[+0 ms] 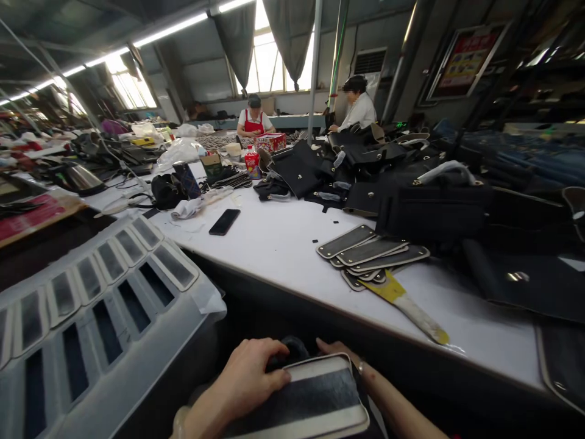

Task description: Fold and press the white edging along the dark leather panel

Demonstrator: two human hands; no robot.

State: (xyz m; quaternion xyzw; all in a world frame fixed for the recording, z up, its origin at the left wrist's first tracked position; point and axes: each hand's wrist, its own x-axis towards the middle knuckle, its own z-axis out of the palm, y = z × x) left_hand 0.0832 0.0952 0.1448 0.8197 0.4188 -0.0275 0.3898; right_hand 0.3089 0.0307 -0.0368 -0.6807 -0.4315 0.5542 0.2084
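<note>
My left hand (249, 375) rests on the far left corner of a dark rectangular panel with a pale border (311, 399), held low in my lap below the table edge. My right hand (340, 352) reaches around the panel's far edge; only its fingers and wrist show. A dark rounded object (292, 349) sits between the two hands, mostly hidden. On the white table (278, 238) lies a fan of similar dark panels (370, 253) atop a yellow-tipped tool (411, 308).
A grey plastic rack (91, 305) with several panels laid on it stands at my left. A black phone (224, 221) lies on the table. Black bags and leather pieces (411, 189) pile at the right. Two people sit at the far end.
</note>
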